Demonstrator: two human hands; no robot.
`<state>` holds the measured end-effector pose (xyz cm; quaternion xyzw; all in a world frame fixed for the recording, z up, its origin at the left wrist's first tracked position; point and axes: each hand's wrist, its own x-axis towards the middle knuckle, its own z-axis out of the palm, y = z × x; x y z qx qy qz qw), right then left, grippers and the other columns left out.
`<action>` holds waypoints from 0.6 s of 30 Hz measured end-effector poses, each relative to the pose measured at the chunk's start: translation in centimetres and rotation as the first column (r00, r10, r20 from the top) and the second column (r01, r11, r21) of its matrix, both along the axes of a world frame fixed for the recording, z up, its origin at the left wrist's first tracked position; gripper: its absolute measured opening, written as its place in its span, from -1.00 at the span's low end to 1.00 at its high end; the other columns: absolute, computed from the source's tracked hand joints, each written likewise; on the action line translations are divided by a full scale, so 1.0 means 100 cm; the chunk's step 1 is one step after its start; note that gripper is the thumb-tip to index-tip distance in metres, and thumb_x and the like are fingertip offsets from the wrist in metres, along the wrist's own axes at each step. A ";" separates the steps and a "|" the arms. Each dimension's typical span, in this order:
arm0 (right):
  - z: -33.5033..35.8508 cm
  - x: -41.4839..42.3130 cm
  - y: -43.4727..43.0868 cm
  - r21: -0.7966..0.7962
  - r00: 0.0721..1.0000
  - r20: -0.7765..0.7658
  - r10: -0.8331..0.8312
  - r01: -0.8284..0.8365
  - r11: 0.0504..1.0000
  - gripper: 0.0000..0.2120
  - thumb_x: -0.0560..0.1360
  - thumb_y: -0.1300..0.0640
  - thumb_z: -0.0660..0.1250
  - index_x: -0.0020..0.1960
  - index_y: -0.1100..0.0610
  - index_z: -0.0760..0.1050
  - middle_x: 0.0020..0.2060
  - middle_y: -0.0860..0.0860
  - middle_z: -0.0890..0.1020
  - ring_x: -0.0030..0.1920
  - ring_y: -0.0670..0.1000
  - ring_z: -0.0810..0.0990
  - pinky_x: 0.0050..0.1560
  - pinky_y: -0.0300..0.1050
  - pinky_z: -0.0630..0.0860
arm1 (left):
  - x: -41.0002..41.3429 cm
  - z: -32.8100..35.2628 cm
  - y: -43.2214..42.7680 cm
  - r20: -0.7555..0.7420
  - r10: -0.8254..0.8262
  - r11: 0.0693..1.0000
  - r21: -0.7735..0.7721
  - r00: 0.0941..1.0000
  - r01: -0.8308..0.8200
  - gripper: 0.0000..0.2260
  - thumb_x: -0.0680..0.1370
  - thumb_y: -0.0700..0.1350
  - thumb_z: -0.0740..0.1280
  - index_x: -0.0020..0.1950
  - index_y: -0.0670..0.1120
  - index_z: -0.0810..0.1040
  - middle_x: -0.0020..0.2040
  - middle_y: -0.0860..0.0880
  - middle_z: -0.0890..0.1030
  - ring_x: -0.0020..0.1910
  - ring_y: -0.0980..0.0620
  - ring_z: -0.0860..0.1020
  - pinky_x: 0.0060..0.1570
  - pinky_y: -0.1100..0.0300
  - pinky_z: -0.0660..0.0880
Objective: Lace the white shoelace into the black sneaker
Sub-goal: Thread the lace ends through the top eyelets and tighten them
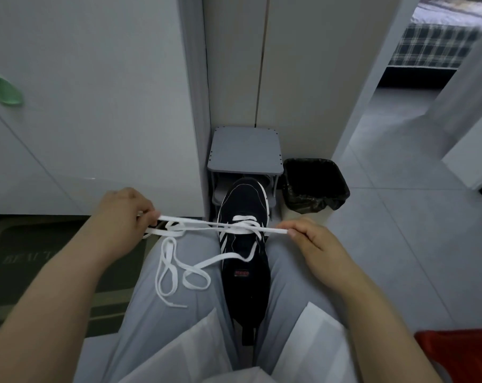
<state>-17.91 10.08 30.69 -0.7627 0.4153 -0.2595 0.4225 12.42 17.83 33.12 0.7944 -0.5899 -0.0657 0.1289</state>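
We see the black sneaker (244, 200) as matt, suede-like cloth with smooth white stripes, and the white shoelace (275, 230) as flat woven cloth. Beyond the sneaker is a matt grey plastic stool (245, 150). To the sneaker's right, a bin's black plastic liner (314, 189) looks crinkled and glossy.

Sneaker (245, 272) rests between grey-trousered legs (151, 327), shoelace (244, 218) loops on left.

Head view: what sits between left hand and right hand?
The white shoelace, stretched from left hand to right hand, crossing over the black sneaker; head view.
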 end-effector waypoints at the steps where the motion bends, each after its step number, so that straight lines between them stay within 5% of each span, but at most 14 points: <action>1: 0.001 0.001 0.001 -0.005 1.000 -0.021 0.012 -0.012 1.000 -0.67 0.57 0.26 0.19 0.01 -0.16 0.54 -0.10 -0.01 0.55 -0.06 -0.18 0.50 -0.01 -0.45 0.34 | -0.002 -0.005 0.001 0.016 -0.002 1.000 0.007 1.000 0.002 -0.89 0.53 -0.16 0.30 -0.13 -0.05 0.61 0.07 -0.12 0.53 0.06 -0.13 0.41 0.09 0.11 0.27; 3: 0.004 0.007 0.007 0.030 1.000 0.000 0.026 -0.026 0.999 -0.72 0.53 0.23 0.27 0.00 -0.15 0.58 -0.13 -0.06 0.61 -0.09 -0.16 0.56 -0.02 -0.37 0.42 | -0.017 -0.006 0.003 -0.057 -0.061 0.992 -0.111 0.997 0.054 -0.86 0.53 -0.21 0.29 0.04 -0.07 0.58 0.16 -0.06 0.50 0.16 -0.01 0.40 0.16 0.25 0.27; 6: 0.015 0.028 0.020 0.131 0.990 0.131 0.058 -0.075 0.989 -0.85 0.42 0.28 0.41 -0.11 0.04 0.64 -0.30 -0.13 0.66 -0.24 -0.25 0.59 -0.15 -0.44 0.45 | -0.066 0.013 0.005 -0.261 -0.330 0.919 -0.310 0.907 0.245 -0.80 0.57 -0.18 0.23 0.16 0.00 0.52 0.07 0.15 0.52 0.02 0.39 0.43 0.04 0.60 0.26; 11: 0.024 0.052 0.031 -0.064 0.969 0.199 0.143 -0.133 0.989 -0.77 0.40 0.36 0.38 -0.19 0.04 0.65 -0.27 -0.07 0.62 -0.21 -0.15 0.58 -0.13 -0.35 0.49 | -0.107 0.016 0.004 -0.540 -0.415 0.898 -0.113 0.732 0.426 -0.69 0.52 0.16 0.07 0.17 0.12 0.44 -0.20 0.13 0.59 -0.15 0.25 0.55 -0.12 0.36 0.45; 15: 0.015 0.055 0.025 0.023 0.975 0.220 -0.028 0.023 0.999 -0.84 0.39 0.26 0.45 -0.19 -0.01 0.64 -0.26 -0.08 0.64 -0.24 -0.17 0.58 -0.18 -0.40 0.48 | -0.092 0.002 0.004 -0.436 -0.360 0.933 -0.169 0.825 0.318 -0.80 0.58 0.00 0.19 0.02 -0.03 0.57 -0.39 0.09 0.50 -0.29 0.19 0.49 -0.27 0.40 0.35; 18: -0.003 0.059 0.021 -0.098 0.985 -0.026 -0.173 0.169 0.981 -0.96 0.43 0.17 0.42 -0.15 0.05 0.63 -0.26 -0.14 0.55 -0.23 -0.19 0.52 -0.18 -0.35 0.44 | -0.086 -0.012 0.003 -0.298 -0.233 0.964 -0.197 0.926 0.179 -0.80 0.55 -0.02 0.23 -0.07 -0.05 0.62 -0.36 0.09 0.56 -0.32 0.21 0.48 -0.23 0.37 0.36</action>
